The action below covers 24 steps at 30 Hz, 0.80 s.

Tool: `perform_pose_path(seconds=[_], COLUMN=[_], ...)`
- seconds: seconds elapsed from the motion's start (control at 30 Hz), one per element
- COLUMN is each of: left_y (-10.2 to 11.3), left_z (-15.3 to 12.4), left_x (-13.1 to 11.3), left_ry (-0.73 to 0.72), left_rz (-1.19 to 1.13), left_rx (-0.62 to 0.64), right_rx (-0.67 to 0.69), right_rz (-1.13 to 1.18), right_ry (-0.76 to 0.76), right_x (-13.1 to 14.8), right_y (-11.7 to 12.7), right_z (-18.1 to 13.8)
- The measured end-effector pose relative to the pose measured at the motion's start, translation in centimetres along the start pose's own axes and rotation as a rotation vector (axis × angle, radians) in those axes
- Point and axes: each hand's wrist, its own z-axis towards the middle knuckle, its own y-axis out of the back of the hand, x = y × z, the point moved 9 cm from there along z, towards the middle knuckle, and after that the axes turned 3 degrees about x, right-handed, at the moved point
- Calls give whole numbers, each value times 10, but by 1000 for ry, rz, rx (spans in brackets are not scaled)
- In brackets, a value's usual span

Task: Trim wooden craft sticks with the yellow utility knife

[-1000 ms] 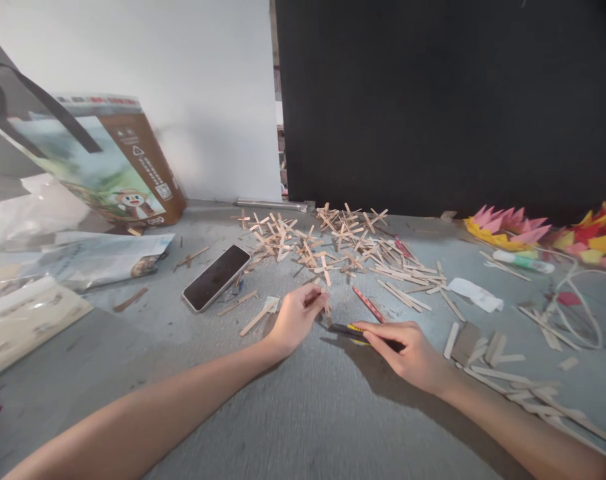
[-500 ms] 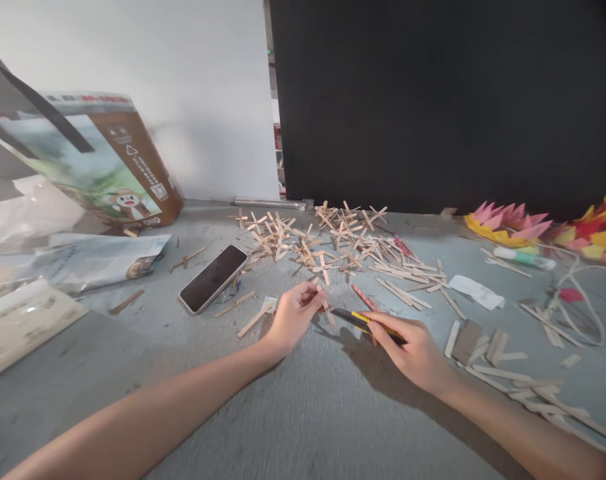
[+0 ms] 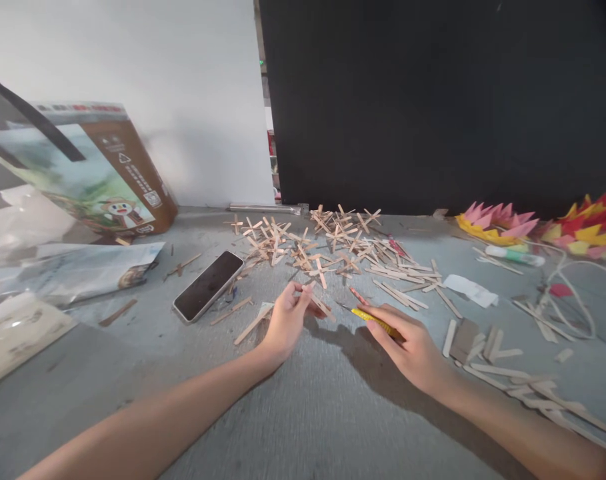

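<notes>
My left hand (image 3: 285,319) is closed in a pinch on a short wooden stick (image 3: 321,305) that points to the right, just above the grey tabletop (image 3: 303,407). My right hand (image 3: 407,343) grips a yellow and black utility knife (image 3: 375,321), its tip aimed left toward that stick. A red pencil (image 3: 357,295) lies right behind the knife. Beyond both hands spreads a heap of small wooden crosses and loose sticks (image 3: 327,243).
A black phone (image 3: 208,285) lies left of my left hand. A brown paper bag (image 3: 90,170) and plastic wrappers (image 3: 57,267) sit at the far left. Cut sticks (image 3: 507,380), folded paper flowers (image 3: 537,230), a glue tube (image 3: 513,254) and a white cord (image 3: 573,300) are on the right.
Both hands have lifted slightly and drifted away from me. The knife tip has come closer to the stick in my left hand.
</notes>
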Motion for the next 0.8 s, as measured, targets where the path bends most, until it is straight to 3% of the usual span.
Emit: perform_pose_path(seconds=[0.23,0.8], left_y=[-2,-3], left_z=[0,-2], left_x=[1,7], left_ry=[17,97], left_rz=[-11,-36], left_rx=[4,-4], right_rx=[-3,14], right_rz=[-65,-131], right_ry=[76,70], right_x=[4,7], right_y=[-2,-4], right_z=[-2,-2])
